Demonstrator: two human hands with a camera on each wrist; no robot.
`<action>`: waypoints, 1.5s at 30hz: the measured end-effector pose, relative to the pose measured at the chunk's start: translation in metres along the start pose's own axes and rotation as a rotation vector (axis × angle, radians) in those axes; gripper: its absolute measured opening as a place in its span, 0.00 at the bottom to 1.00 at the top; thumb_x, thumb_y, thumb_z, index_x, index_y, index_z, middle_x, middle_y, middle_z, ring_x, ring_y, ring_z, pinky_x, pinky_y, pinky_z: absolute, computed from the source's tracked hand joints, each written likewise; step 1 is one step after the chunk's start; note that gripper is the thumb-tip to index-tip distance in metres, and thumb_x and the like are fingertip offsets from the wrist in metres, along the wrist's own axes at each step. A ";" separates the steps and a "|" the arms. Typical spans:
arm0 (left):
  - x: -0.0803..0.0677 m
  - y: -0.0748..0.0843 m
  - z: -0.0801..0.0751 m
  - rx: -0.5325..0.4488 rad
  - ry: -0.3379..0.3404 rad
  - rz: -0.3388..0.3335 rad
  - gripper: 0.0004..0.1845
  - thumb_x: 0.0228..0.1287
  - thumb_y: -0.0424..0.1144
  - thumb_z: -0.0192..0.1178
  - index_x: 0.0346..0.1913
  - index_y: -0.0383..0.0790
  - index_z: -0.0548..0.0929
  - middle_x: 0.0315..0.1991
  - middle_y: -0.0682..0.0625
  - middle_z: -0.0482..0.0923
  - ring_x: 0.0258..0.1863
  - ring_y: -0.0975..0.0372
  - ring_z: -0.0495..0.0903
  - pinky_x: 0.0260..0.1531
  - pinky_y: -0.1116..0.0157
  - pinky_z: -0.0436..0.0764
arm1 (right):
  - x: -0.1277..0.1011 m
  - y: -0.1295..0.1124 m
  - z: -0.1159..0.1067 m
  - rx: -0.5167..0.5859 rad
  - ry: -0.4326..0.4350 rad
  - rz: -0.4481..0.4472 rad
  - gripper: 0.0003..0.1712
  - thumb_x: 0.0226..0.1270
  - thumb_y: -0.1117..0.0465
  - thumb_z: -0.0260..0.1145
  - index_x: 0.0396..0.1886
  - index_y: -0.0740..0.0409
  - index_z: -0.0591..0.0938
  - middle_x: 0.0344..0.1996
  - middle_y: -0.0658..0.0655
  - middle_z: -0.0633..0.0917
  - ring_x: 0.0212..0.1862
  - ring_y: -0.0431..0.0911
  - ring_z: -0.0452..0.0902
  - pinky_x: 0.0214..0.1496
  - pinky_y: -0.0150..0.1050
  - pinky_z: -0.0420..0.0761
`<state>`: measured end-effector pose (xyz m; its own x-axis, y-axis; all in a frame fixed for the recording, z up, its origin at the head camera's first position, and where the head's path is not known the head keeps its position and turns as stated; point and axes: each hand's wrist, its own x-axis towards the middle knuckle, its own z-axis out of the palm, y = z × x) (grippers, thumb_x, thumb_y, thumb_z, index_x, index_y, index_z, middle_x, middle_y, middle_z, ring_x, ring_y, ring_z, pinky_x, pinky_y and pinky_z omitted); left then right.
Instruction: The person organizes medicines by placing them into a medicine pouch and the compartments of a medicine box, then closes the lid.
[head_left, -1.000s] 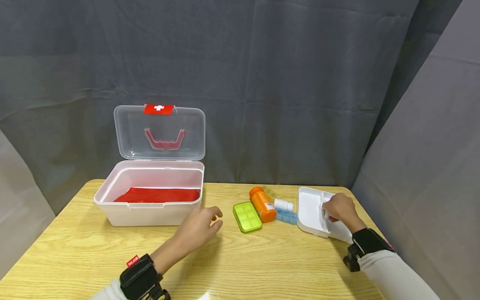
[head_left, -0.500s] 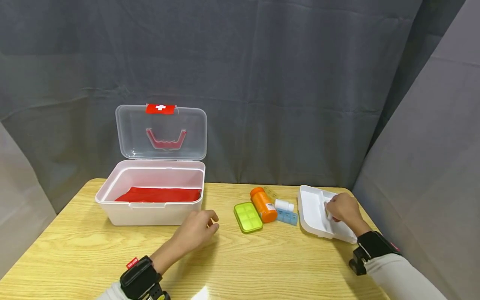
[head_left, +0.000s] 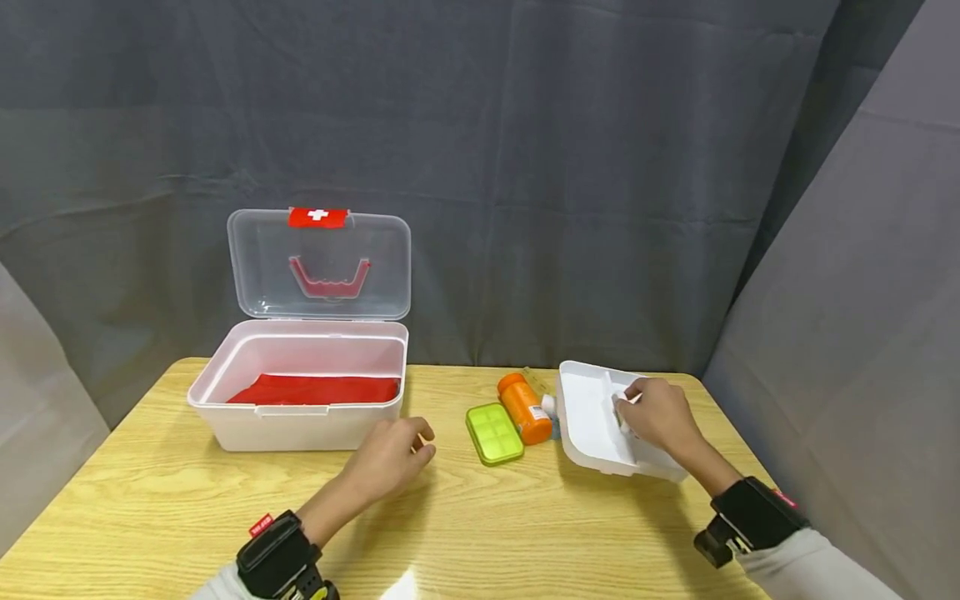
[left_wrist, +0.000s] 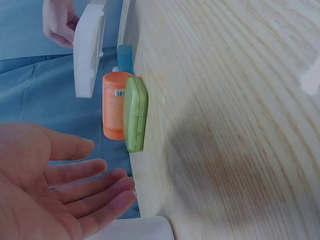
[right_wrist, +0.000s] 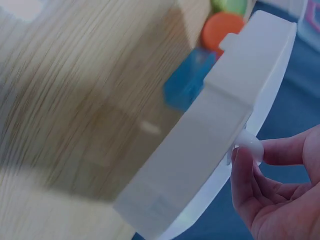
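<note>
Head view gives me the person's right hand (head_left: 658, 412) pinching the raised grip (right_wrist: 251, 145) in the middle of a white divided tray (head_left: 588, 421), thumb and fingers closed around it. From the right wrist camera I see the tray is off the wooden table (head_left: 487, 533), slightly tilted, its shadow falling on the wood below. It hangs at the right of the group of pill containers, and on my head feed its near-left edge hides most of a blue pill case (right_wrist: 186, 82) and part of a small white bottle (head_left: 549, 406). Left of these, an orange bottle (head_left: 527, 410) lies on its side, with a green pill organizer (head_left: 494, 434) just beside it. The left hand (head_left: 386, 460) is relaxed and free, fingers loosely bent and apart, near the front right corner of a white first-aid box (head_left: 288, 427). I see that box's clear lid (head_left: 258, 275) standing open and a red item (head_left: 315, 389) inside, too flat for me to identify.
</note>
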<state>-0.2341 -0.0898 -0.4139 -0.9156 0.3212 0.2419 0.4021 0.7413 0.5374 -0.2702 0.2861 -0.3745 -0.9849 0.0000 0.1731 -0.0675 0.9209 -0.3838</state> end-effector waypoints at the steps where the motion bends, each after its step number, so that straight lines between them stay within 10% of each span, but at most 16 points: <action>1: 0.000 0.000 0.000 0.001 -0.002 -0.003 0.06 0.63 0.33 0.67 0.40 0.33 0.87 0.30 0.48 0.86 0.31 0.58 0.84 0.30 0.63 0.81 | -0.002 -0.006 0.001 0.007 0.008 -0.014 0.19 0.67 0.59 0.63 0.44 0.74 0.84 0.24 0.58 0.87 0.29 0.50 0.79 0.28 0.38 0.72; 17: 0.006 0.013 0.000 -0.116 -0.024 -0.081 0.19 0.73 0.40 0.60 0.57 0.28 0.81 0.49 0.38 0.86 0.44 0.52 0.88 0.45 0.53 0.86 | -0.049 -0.104 0.027 0.143 0.006 -0.143 0.09 0.61 0.62 0.72 0.37 0.64 0.87 0.20 0.50 0.83 0.23 0.40 0.73 0.26 0.35 0.73; 23: 0.005 0.016 -0.002 -0.258 -0.075 -0.121 0.18 0.73 0.38 0.60 0.58 0.27 0.80 0.38 0.42 0.87 0.27 0.57 0.87 0.29 0.62 0.84 | -0.069 -0.125 0.036 0.224 -0.043 -0.198 0.09 0.59 0.63 0.74 0.37 0.62 0.86 0.17 0.45 0.80 0.21 0.36 0.72 0.24 0.31 0.73; 45: -0.007 0.001 0.011 -0.247 -0.213 -0.073 0.08 0.61 0.27 0.62 0.41 0.26 0.86 0.23 0.47 0.83 0.19 0.60 0.80 0.20 0.67 0.76 | -0.099 -0.117 0.072 0.528 -0.405 -0.159 0.23 0.62 0.61 0.73 0.52 0.69 0.79 0.16 0.51 0.83 0.16 0.46 0.80 0.25 0.35 0.78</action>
<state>-0.2271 -0.0847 -0.4240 -0.9125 0.4075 0.0353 0.3007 0.6097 0.7334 -0.1760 0.1501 -0.4124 -0.9315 -0.3603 -0.0498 -0.1836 0.5839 -0.7908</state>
